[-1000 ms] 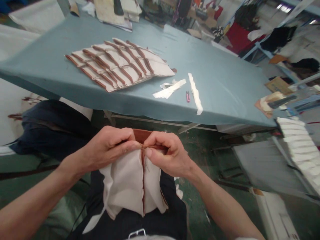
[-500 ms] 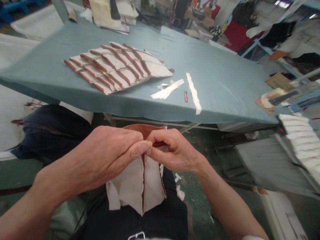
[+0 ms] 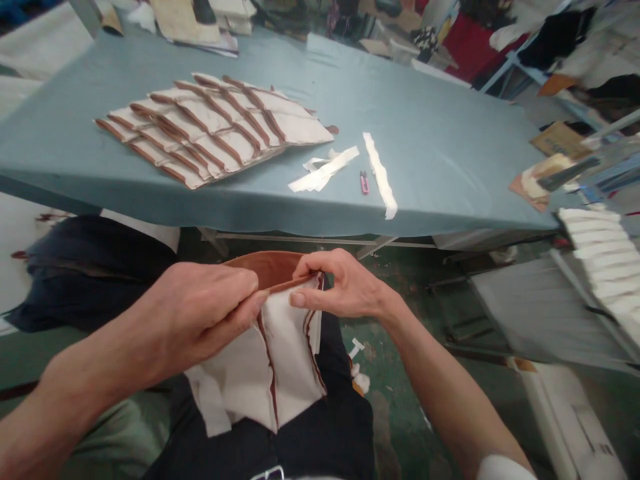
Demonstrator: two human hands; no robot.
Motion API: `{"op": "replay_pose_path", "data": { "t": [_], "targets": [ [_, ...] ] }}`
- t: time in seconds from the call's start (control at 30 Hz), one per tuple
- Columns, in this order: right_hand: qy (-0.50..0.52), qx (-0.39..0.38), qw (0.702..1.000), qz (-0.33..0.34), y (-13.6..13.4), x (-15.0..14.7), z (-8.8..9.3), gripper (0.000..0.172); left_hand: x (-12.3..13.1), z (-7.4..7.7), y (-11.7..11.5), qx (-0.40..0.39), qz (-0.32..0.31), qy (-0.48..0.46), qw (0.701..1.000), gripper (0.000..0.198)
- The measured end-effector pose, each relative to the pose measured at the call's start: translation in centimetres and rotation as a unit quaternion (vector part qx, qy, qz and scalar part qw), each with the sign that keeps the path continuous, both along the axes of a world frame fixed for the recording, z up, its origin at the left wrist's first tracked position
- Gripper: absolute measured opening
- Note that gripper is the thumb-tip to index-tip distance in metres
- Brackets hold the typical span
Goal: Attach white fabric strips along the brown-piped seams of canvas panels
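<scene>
A white sewn fabric piece (image 3: 290, 360) with brown seam edges and a brown inner side stands over my lap, its upper rim curved round into an opening. My left hand (image 3: 215, 303) pinches that rim at the middle seam, thumb on the near side. Farther right, my right hand (image 3: 335, 283) grips the same rim close to another seam, its thumb lying on the white outside and its fingers over the brown edge. A loose white flap hangs at the piece's lower left. The fingertips inside the opening are partly hidden.
On the blue-covered table (image 3: 425, 153) lie overlapping white pieces with brown edges (image 3: 215, 127), white strips (image 3: 327, 170), a longer strip (image 3: 380, 175) and small pink thread snips (image 3: 365, 183). Dark cloth (image 3: 90, 267) sits at left. A white pleated stack (image 3: 600, 267) stands at right.
My hands have moved apart along the rim, the left one leftward and the right one slightly right. More of the brown inside and the white panel between them shows.
</scene>
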State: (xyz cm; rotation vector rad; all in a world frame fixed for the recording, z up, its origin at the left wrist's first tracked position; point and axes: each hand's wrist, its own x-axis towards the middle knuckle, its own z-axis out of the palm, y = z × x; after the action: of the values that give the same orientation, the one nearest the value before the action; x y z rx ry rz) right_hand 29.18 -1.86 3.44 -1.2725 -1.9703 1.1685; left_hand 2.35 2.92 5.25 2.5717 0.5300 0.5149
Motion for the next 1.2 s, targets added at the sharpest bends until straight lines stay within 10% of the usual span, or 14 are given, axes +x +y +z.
{"op": "replay_pose_path", "data": {
  "t": [0.2,0.47,0.8,1.2],
  "targets": [
    [0.011,-0.019,0.999,-0.042,-0.4,1.4,-2.0,0.035,-1.7,-0.6,0.7,-0.026,0.04,0.027,0.998,0.033],
    [0.033,0.143,0.989,-0.01,-1.6,0.0,2.7,0.022,-3.3,-0.6,2.3,-0.039,0.095,-0.014,0.995,0.029],
    [0.014,0.144,0.988,0.058,0.1,-2.4,4.7,0.018,0.0,1.2,1.7,-0.226,-0.038,-0.11,0.967,0.021],
    [-0.083,0.128,0.988,0.01,-0.1,-3.7,4.4,0.016,0.3,0.9,2.4,-0.298,-0.039,-0.059,0.952,0.03]
  ]
}}
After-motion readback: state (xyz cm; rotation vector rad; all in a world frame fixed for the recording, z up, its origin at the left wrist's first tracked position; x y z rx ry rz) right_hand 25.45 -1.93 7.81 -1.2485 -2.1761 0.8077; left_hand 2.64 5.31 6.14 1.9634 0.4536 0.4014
